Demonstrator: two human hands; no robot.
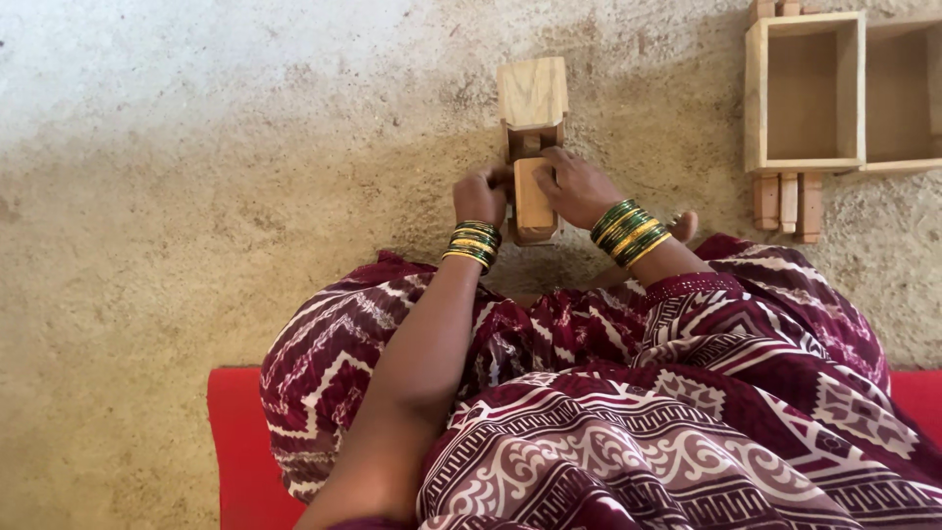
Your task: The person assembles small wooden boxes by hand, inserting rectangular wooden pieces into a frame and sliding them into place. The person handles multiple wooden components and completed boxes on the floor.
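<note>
A small wooden assembly (532, 93) of light-coloured blocks stands on the rough floor in front of me. My left hand (480, 195) grips its left side near the lower block (533, 201). On the right, my right hand (579, 185) presses fingers against the same block and the joint above it. Both wrists carry green and gold bangles. The underside of the assembly is hidden by my hands.
Two open wooden boxes (803, 90) lie at the upper right, with several short wooden sticks (787, 203) beside them. I sit on a red mat (240, 442), my patterned maroon cloth covering my knees. Bare concrete floor (216, 196) spreads to the left.
</note>
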